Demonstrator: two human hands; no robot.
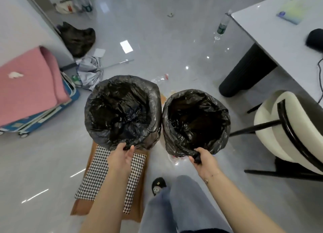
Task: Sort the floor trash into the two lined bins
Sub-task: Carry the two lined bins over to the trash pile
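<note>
The shiny grey floor (174,46) is seen all around. At 9 o'clock a pink mat (26,86) is folded. The left bin (122,110) is stood upright, mouth up, beside the right bin (195,121). Its black liner edge is pinched by the left hand (120,156). The right bin's liner is gripped tight by the right hand (202,161). At 1 o'clock a plastic bottle (222,26) is pointed up-right, by the white table (279,33).

Left bin (122,110) stands just beside right bin (195,121), bottle (222,26) behind.
</note>
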